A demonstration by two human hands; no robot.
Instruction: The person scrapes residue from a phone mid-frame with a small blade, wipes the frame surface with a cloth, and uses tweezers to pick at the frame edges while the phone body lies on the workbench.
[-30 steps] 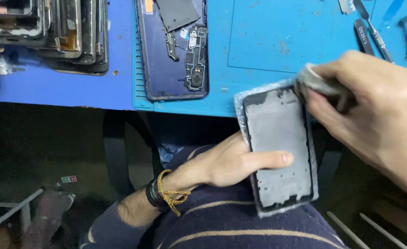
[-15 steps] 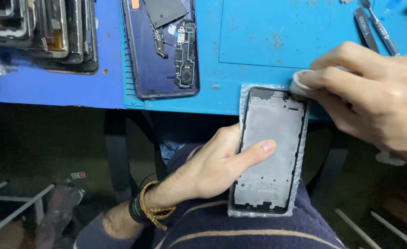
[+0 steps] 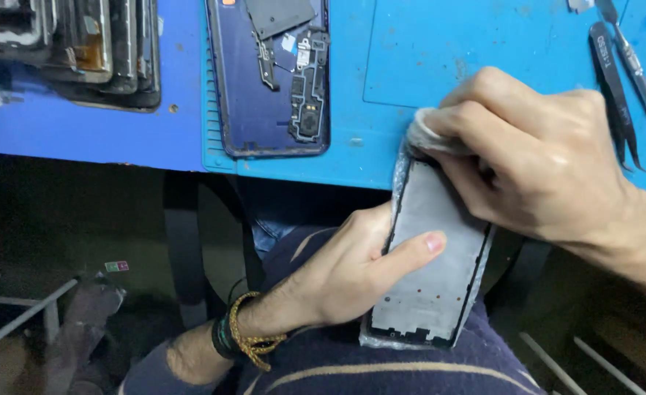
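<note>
Left hand (image 3: 337,281): bare, five fingers (image 3: 411,252), nails short and unpainted, one pale pink nail showing at a fingertip. No rings.

Left wrist: two bands worn side by side. One is a braided cord bracelet (image 3: 253,333), mustard yellow, knotted, with loose strand ends. Beside it, toward the forearm, sits a dark band (image 3: 222,338), black with a thin green edge.

Left forearm: uncovered below the bands, lightly haired.

Right hand (image 3: 550,168): bare, knuckles prominent, no rings visible. Wrist uncovered, no band in view.

Clothing: dark navy knit garment (image 3: 381,369) with thin tan horizontal stripes, seen at the bottom of the view.
</note>
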